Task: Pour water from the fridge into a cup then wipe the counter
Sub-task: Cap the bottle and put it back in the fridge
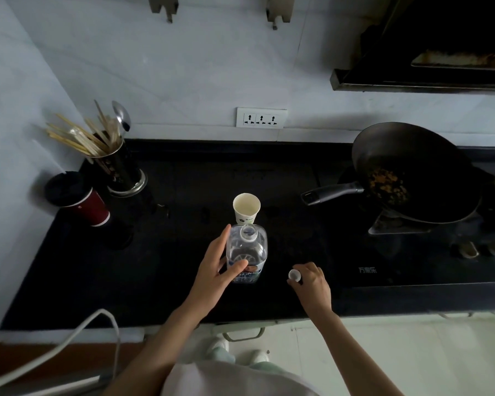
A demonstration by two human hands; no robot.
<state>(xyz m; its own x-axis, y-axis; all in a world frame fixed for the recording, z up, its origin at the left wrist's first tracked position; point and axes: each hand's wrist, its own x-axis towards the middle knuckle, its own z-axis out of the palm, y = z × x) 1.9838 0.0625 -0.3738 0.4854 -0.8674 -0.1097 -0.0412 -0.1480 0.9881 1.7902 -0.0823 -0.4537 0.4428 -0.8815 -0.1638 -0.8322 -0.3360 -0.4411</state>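
Observation:
A clear plastic water bottle [247, 247] stands upright on the black counter [160, 270], its neck uncapped. My left hand [216, 270] wraps around the bottle's left side, thumb across the label. Just behind the bottle stands a white paper cup [246, 208], upright with its mouth showing. To the right, my right hand [312, 284] rests on the counter with its fingers closed on the white bottle cap [294, 274].
A red cup with a black lid [77, 198] and a holder full of chopsticks and spoons [120, 167] stand at the back left. A black wok with food [412, 172] sits on the stove at right. A white cable [69, 341] runs along the front left edge.

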